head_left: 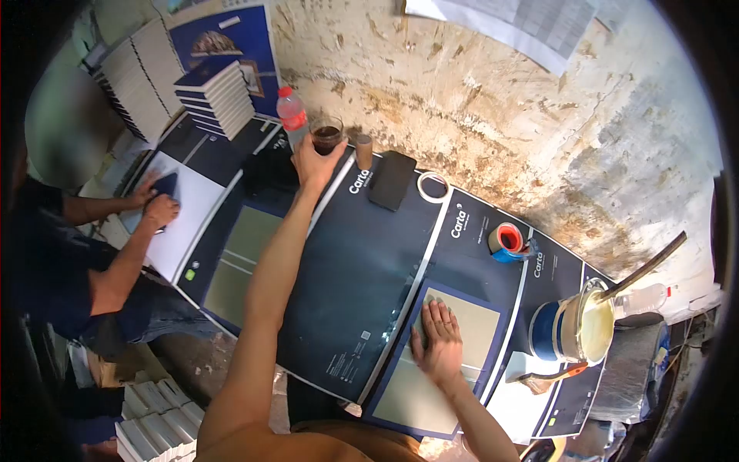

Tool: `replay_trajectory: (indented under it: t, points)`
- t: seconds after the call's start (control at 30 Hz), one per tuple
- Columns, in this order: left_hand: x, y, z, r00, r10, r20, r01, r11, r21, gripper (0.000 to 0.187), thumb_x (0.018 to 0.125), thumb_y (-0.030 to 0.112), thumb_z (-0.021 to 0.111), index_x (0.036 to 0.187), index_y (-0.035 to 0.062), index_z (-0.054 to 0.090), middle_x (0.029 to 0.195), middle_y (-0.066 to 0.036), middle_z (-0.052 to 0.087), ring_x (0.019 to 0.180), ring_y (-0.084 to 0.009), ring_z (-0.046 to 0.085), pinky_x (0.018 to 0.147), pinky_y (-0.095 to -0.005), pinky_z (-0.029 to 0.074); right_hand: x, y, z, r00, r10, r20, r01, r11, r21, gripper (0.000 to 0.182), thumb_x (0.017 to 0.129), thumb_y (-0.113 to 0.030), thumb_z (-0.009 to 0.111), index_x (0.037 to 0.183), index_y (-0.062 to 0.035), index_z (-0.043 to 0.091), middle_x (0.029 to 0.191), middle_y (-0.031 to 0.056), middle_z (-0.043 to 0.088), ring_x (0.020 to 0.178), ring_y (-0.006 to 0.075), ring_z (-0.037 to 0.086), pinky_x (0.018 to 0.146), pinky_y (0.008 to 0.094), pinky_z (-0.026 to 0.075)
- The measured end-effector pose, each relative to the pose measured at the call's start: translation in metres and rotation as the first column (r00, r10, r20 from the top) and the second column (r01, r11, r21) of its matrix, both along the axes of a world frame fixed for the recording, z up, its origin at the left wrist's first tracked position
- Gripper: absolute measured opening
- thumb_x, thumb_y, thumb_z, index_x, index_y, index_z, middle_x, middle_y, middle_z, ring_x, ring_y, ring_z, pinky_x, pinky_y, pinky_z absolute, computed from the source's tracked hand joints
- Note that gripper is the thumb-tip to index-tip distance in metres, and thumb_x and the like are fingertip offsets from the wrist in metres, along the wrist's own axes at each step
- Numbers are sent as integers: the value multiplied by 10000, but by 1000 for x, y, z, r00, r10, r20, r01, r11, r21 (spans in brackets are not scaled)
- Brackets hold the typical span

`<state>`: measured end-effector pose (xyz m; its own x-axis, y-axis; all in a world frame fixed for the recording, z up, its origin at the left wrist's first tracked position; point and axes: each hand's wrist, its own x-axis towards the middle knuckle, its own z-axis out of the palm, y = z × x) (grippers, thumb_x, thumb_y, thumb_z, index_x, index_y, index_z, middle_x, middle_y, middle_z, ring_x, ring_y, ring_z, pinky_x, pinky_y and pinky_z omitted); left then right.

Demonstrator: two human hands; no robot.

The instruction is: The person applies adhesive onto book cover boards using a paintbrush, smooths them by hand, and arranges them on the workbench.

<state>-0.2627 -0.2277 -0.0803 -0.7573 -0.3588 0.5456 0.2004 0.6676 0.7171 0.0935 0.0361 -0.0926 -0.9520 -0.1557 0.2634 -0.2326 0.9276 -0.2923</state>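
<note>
Presently logged: left hand (314, 163), arm stretched far forward along the table's far edge, fingers curled round the base of a glass of dark liquid (326, 137), upright, just beside a red-capped plastic bottle (292, 112) and a short brown cylinder (363, 151). Right hand (440, 343), much nearer the body, laid flat with fingers spread and together-ish on a pale board (462, 339) set in a dark blue cover sheet (362, 269); holding nothing, only pressing. Board's long axis running from near edge toward the wall. Black phone (392, 180) and tape ring (433, 186) beyond; glue tin with stick (576, 327) and brush (548, 377) just right of the pressing hand. At far left, another person's hands (158, 202) rubbing a white sheet (185, 212); stacked books (217, 96) behind.
</note>
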Motion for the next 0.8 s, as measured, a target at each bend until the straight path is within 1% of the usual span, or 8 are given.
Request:
replay_trajectory:
  t: [0.17, 0.3, 0.4, 0.5, 0.6, 0.7, 0.73, 0.8]
  points:
    - [90, 0, 79, 990, -122, -68, 119, 991, -57, 536, 722, 362, 844, 1047, -21, 659, 1029, -200, 686, 967, -321, 675, 856, -393, 518, 7, 3, -5, 997, 4, -77, -4, 1000, 2, 501, 902, -253, 603, 1309, 37, 560, 1378, 210, 543, 1314, 342, 496, 1124, 469, 348]
    - [166, 4, 136, 957, -283, -68, 283, 959, -15, 456, 725, 267, 850, 1032, -23, 678, 933, -124, 728, 862, -172, 698, 797, -292, 527, 10, 4, -9, 995, -4, -97, 3, 1000, -9, 492, 899, -250, 603, 1298, 35, 570, 1389, 201, 537, 1323, 336, 488, 1132, 464, 341]
    - [239, 15, 190, 885, -463, 58, 447, 877, 177, 443, 722, 231, 852, 1043, -18, 674, 943, -105, 722, 873, -141, 680, 794, -276, 525, 11, 4, -10, 994, -7, -106, 8, 1000, 5, 489, 904, -261, 600, 1294, 33, 575, 1391, 199, 537, 1330, 332, 480, 1137, 456, 337]
    - [278, 10, 203, 818, -573, -38, 575, 815, 73, 473, 711, 170, 855, 1093, -15, 646, 988, -84, 700, 911, -125, 656, 808, -262, 516, 13, 3, -11, 993, -6, -119, 8, 1000, 18, 486, 913, -263, 591, 1298, 32, 572, 1398, 198, 531, 1333, 331, 476, 1137, 453, 338]
    - [314, 7, 213, 747, -661, -64, 664, 739, 110, 545, 642, 244, 898, 1077, 23, 654, 965, -101, 668, 888, -188, 658, 799, -319, 510, 14, 3, -7, 995, 0, -103, 1, 1000, 11, 478, 921, -264, 581, 1296, 32, 574, 1398, 200, 530, 1332, 330, 477, 1136, 450, 340]
    - [347, 6, 231, 686, -728, 15, 720, 681, 131, 583, 617, 257, 904, 1089, 33, 647, 982, -96, 655, 914, -208, 644, 810, -325, 490, 13, 2, -7, 994, -2, -105, 3, 1000, 8, 480, 923, -268, 582, 1298, 31, 574, 1393, 198, 535, 1329, 327, 482, 1132, 449, 344]
    - [357, 4, 237, 701, -709, 70, 710, 704, 23, 627, 590, 273, 906, 1111, 43, 646, 1007, -99, 652, 961, -237, 623, 852, -348, 451, 13, 2, -7, 995, 5, -103, -3, 1000, 21, 478, 923, -267, 582, 1297, 30, 576, 1392, 198, 536, 1328, 328, 483, 1131, 449, 345]
    - [369, 1, 240, 650, -758, 53, 759, 645, -84, 656, 577, 203, 919, 1135, 29, 622, 1061, -106, 634, 968, -199, 633, 858, -312, 490, 13, 4, -7, 995, 21, -100, -16, 999, 49, 476, 922, -265, 581, 1297, 29, 578, 1391, 199, 537, 1325, 328, 486, 1130, 450, 347]
